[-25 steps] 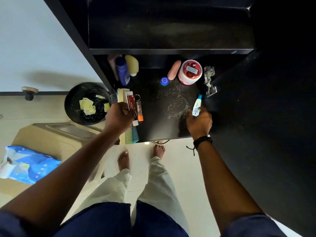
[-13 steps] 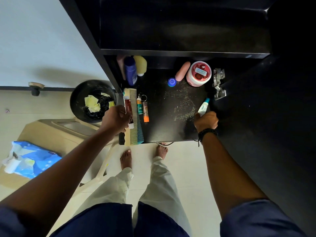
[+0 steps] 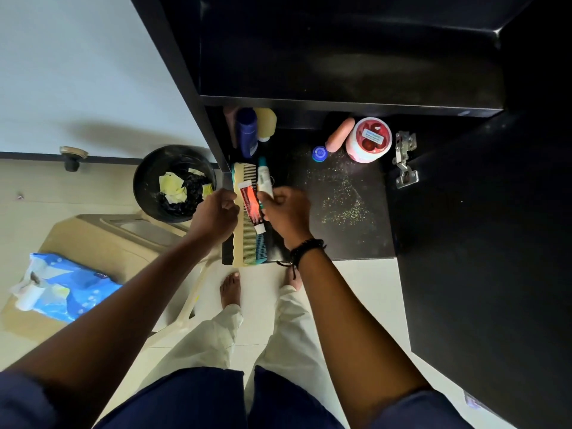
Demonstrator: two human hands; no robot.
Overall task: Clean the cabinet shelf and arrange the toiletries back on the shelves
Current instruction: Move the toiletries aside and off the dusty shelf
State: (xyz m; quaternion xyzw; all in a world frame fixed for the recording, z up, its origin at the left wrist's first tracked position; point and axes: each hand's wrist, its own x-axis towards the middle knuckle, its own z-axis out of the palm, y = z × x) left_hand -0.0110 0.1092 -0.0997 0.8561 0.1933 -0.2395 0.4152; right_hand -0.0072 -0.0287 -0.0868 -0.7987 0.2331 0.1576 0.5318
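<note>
**Moved leftward: the white tube [image 3: 264, 179] in the right hand [image 3: 286, 212]**

The white tube, seen half a second ago at the right side of the lower shelf [image 3: 340, 243], is now held at its left side. It is gripped at its lower end by the curled fingers of the right hand, with the teal cap pointed toward the back. It is placed just beside the red toothpaste tube [image 3: 250, 205], which is laid across the cream comb [image 3: 239, 243]. The left hand [image 3: 215, 212] is curled against the left edge of the comb; whether the comb is gripped cannot be told. A teal comb [image 3: 261, 249] is laid alongside the cream one. At the back left a blue bottle [image 3: 246, 131] and a yellow bottle [image 3: 265, 122] are stood together. At the back right a pink jar [image 3: 368, 139], a pink tube [image 3: 340, 134] and a blue cap [image 3: 319, 153] are grouped. Pale specks [image 3: 343, 199] are scattered over the middle of the shelf. A black bin [image 3: 173, 184] is seen on the floor to the left
</note>
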